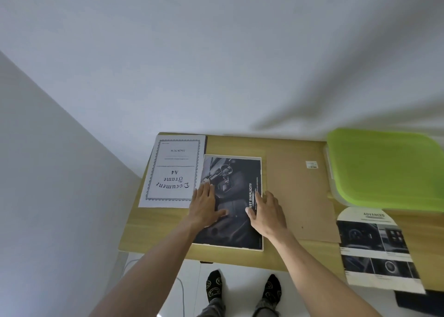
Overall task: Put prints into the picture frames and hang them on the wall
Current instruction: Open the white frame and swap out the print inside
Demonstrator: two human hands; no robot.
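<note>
Pressing flat, your left hand [208, 205] and right hand [266, 212], fingers straight and grasping nothing, seat the dark print [230, 196] squarely in its white frame [262, 249]. You've parked the cardboard backing [300, 192] just right, presumably for closing up next.

Wooden table [165, 223] against white wall – bearing, left to right: "Document Frame A4" insert sheet [171, 172], dark print [231, 204] in white frame, brown backing board [300, 196], green-lidded box [386, 170], car brochure [377, 252].

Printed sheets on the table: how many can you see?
3: the Document Frame A4 insert at left, the dark car print under both hands, the brochure page at right. More may lie underneath.
</note>
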